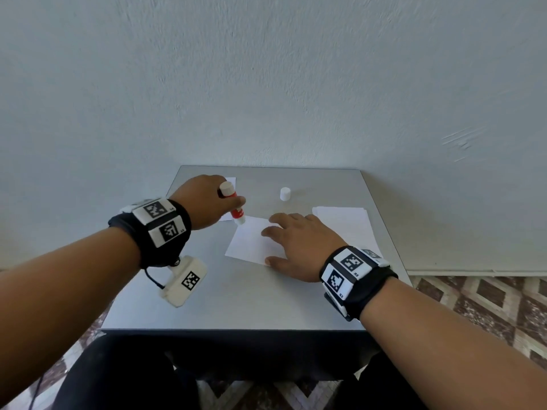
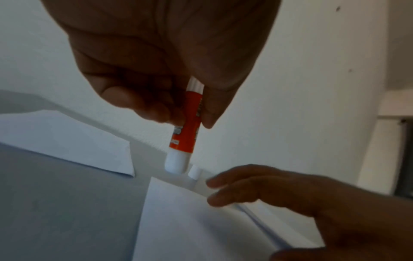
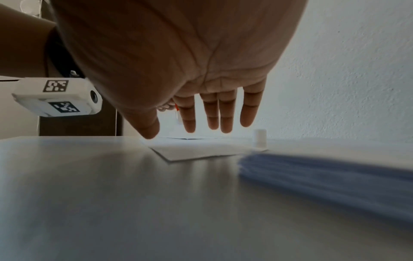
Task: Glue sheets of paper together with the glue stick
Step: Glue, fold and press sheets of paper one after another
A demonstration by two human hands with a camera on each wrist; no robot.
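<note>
Cap upright behind sheet, paper stack right, left grip holding glue stick, right grip wide

Bare forearms, black wrist straps bearing white blocks printed with black square codes, white coded camera module below the left strap, black cable

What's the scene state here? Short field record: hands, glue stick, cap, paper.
left hand: grips glue stick, tip down at far corner of sheet
right hand: fingers straight, over the sheet's right part
cap: off, upright on table
paper stack: right of the sheet
</note>
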